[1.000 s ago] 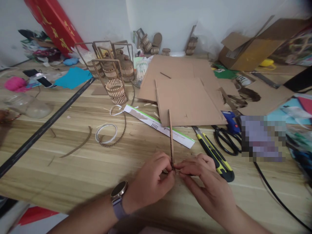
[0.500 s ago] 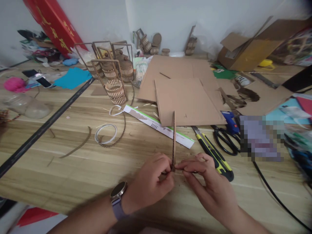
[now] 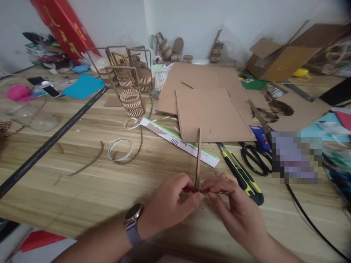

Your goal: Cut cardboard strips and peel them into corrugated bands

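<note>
Cardboard strip (image 3: 199, 160) pointed toward 12 o'clock; near end pinched by left hand (image 3: 172, 201), strip at its 1 o'clock, and held by narrowed fingers of right hand (image 3: 236, 208), at its 11. Gold characters (image 3: 64, 35) noted on red banner (image 3: 65, 19), 10 o'clock; too blurred to read.

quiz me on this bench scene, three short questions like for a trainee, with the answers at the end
1. On which wrist is the watch worn?
2. Which of these lies closest to the right hand: a) glass jar, b) black-and-yellow utility knife, c) open cardboard box?
3. Fill in: the brown strip rising where the fingers of both hands meet is made of corrugated ____.

Key: 1. left; 2. b; 3. cardboard.
</note>
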The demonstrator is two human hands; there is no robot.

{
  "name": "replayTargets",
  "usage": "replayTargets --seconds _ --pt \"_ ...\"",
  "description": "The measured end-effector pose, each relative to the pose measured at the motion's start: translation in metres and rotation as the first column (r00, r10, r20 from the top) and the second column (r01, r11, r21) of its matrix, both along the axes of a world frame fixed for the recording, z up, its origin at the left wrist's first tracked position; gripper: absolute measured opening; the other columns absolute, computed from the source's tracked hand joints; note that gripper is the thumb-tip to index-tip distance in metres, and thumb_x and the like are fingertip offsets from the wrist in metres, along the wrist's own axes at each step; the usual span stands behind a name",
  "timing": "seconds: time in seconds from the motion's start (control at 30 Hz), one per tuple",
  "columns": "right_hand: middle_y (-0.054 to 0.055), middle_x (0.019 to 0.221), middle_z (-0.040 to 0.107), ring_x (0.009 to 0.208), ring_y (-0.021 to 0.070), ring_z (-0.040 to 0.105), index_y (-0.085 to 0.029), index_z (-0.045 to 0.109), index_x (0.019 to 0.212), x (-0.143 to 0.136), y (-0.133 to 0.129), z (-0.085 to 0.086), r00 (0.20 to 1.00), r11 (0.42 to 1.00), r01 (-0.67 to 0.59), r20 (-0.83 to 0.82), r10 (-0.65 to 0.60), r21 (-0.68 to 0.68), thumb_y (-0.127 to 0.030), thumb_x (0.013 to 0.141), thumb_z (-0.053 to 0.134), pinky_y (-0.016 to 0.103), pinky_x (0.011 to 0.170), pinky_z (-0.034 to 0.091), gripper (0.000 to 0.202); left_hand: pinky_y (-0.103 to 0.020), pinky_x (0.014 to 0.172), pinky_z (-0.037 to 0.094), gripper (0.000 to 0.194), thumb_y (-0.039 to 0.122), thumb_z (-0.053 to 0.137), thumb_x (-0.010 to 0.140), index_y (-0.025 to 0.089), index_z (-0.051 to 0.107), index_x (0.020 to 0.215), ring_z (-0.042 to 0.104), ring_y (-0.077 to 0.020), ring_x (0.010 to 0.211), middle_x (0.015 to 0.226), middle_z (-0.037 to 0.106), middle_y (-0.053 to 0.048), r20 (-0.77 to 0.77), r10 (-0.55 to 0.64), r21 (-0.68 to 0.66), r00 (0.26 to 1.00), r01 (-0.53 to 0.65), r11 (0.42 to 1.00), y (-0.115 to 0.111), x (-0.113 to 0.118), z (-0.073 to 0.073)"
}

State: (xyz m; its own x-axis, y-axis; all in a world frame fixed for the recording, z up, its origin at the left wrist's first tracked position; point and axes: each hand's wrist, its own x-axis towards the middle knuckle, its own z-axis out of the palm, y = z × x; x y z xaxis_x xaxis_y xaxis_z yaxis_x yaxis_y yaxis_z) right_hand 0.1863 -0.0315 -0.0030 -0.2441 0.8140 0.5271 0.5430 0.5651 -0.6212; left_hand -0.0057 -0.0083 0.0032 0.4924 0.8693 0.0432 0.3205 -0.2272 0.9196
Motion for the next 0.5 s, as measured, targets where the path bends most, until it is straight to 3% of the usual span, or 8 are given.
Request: replayTargets --seconds 0.27,0.5 --pt "0.001 0.088 0.074 0.082 0.0201 0.072 -0.028 0.056 0.094 -0.0027 0.0019 0.0042 0.998 0.998 -0.050 -0.023 0.051 0.032 -0.023 0.090 0.066 0.036 0.074 0.057 0.011 -0.027 0.070 0.041 0.014 0.015 0.053 0.088 0.020 0.049 0.076 0.055 -0.0150 0.078 0.083 0.058 -0.001 0.040 0.003 0.043 0.999 -0.005 0.999 -0.0010 -0.0002 0.0003" --pt "0.001 0.091 0.077 0.085 0.0199 0.074 -0.027 0.057 0.093 -0.0019 0.0023 0.0014 0.998 0.995 -0.043 0.038 0.040 0.086 -0.014 0.090 0.061 0.038 0.080 0.056 0.014 -0.027 0.071 0.041 0.015 0.013 0.050 0.085 0.021 0.045 0.074 0.052 -0.0146 0.075 0.080 0.054 0.000 0.063 0.012 0.108 0.998 -0.018 0.994 -0.0031 0.0017 -0.0022"
